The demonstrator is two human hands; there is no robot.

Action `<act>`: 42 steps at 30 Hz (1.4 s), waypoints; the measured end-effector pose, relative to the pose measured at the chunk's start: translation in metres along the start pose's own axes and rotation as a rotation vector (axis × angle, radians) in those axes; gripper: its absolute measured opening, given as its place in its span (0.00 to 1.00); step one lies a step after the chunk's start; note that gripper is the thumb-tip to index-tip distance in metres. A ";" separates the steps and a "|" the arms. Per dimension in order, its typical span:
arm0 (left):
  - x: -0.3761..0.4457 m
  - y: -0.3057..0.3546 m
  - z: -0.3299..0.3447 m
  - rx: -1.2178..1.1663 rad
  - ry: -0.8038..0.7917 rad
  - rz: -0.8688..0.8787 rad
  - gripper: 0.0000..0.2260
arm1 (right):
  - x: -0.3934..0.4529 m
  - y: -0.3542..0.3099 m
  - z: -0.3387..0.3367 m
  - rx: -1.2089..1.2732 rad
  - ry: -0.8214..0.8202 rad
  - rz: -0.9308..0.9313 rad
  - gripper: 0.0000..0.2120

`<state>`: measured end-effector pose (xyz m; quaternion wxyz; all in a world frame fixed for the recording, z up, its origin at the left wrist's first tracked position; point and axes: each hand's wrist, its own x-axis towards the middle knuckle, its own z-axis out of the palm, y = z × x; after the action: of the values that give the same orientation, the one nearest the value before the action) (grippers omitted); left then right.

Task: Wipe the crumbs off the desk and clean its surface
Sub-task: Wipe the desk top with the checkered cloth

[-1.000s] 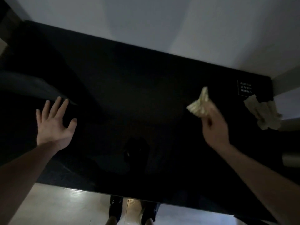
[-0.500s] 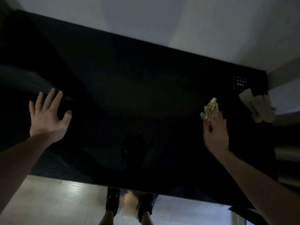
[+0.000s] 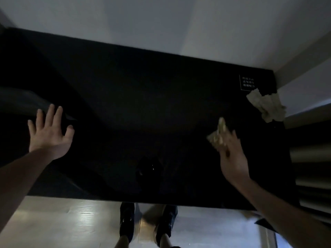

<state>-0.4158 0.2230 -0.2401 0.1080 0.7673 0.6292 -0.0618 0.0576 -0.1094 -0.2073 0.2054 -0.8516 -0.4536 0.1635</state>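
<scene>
Lower and flatter than a second ago, the right hand [image 3: 232, 154] now carries its crumpled tissue [image 3: 217, 135] down toward the dark surface [image 3: 143, 108], where earlier the wad was held up off it; the left hand [image 3: 49, 133] has barely shifted. That left hand lies flat with fingers spread, palm on the glossy top, apparently bracing the person. The right hand has the tissue tucked under its fingertips, fingers fairly straight and pushing rather than clenched; motion blur hides whether the thumb pinches the paper, and whether the wad already touches the top cannot be told. A second crumpled tissue [image 3: 266, 106] lies beyond and to the outer side of the right hand, near the far corner, just beside a small printed label [image 3: 248, 83]. No crumbs can be made out in the dim light. The tissue looks light, soft and easily torn, so it will likely bunch or slide out unless pressed from above with several fingers across its middle; taking it by a loose edge would probably let it fold over. The polished top seems slick, so a light, even pressure should suffice. Below the near edge, the person's dark shoes [image 3: 127, 222] stand on a pale floor [image 3: 53, 221].
</scene>
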 end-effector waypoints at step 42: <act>-0.074 0.299 0.034 -0.156 -0.027 0.225 0.34 | 0.186 0.034 0.006 -0.107 0.053 -0.015 0.27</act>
<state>-0.1362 0.0894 -0.2293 0.1821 0.8213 0.5406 -0.0104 0.1787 0.0309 -0.2464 0.1729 -0.8621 -0.4623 0.1151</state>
